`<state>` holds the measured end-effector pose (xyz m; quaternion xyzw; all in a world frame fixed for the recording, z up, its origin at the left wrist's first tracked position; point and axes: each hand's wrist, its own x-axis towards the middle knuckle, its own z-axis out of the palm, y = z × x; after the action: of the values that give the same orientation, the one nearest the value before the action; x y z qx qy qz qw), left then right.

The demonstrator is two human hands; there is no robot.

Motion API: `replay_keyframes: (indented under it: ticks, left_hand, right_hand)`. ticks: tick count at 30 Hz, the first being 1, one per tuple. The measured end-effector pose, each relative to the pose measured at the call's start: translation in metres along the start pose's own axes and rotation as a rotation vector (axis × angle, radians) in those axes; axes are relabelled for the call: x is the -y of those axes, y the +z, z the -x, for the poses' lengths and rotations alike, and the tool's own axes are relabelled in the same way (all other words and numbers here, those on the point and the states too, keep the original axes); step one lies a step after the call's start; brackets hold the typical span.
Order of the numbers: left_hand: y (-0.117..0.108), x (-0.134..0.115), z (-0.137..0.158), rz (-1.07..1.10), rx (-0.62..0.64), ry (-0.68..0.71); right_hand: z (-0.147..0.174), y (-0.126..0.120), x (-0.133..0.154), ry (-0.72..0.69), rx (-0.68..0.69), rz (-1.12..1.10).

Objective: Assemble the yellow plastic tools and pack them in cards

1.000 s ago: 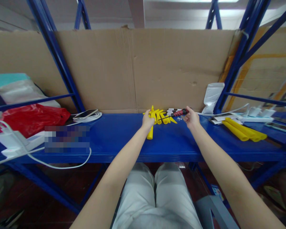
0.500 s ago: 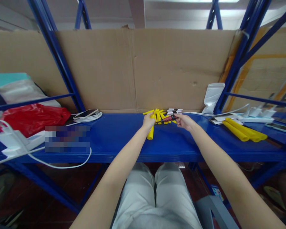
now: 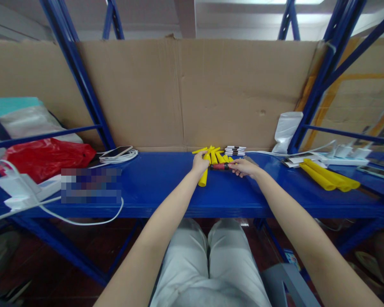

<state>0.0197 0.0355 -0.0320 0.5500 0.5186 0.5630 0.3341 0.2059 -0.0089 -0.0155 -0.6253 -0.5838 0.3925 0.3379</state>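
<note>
My left hand (image 3: 199, 164) is closed around a yellow tube (image 3: 203, 178), whose lower end sticks out below the fingers toward me. My right hand (image 3: 245, 166) grips one end of a tool with a red and black handle (image 3: 220, 166). The handle lies nearly level, its left end close to my left fingers; I cannot tell if they touch it. A flat greyish piece (image 3: 251, 160) shows behind my right hand, perhaps part of the tool. Several yellow pieces (image 3: 215, 154) lie in a fan just behind both hands.
White-and-black strips (image 3: 234, 150) are stacked behind my right hand. Yellow tubes (image 3: 328, 175) lie at the right by a white power strip (image 3: 342, 159). On the left are a phone (image 3: 117, 152), coiled white cable and a red bag (image 3: 51, 157). Cardboard (image 3: 179, 94) backs the blue shelf (image 3: 160, 183).
The red-and-black tool has gone from slanted to nearly level and its right end has dropped. My right hand has lowered slightly. My left hand keeps its hold on the yellow tube.
</note>
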Motion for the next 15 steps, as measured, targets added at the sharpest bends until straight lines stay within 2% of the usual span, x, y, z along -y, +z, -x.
replay_keyframes:
  ticks: [3, 7, 15]
  left_hand:
    - [0.000, 0.002, -0.005, -0.001, 0.002, 0.005]
    - [0.000, 0.010, -0.014, -0.059, -0.044, 0.062]
    - [-0.001, 0.018, -0.016, -0.241, -0.097, 0.149]
  right_hand:
    - [-0.003, -0.002, -0.001, -0.056, -0.066, 0.174]
    - [-0.013, -0.006, -0.005, -0.232, -0.241, 0.413]
    - [-0.021, -0.008, -0.013, -0.438, -0.178, 0.483]
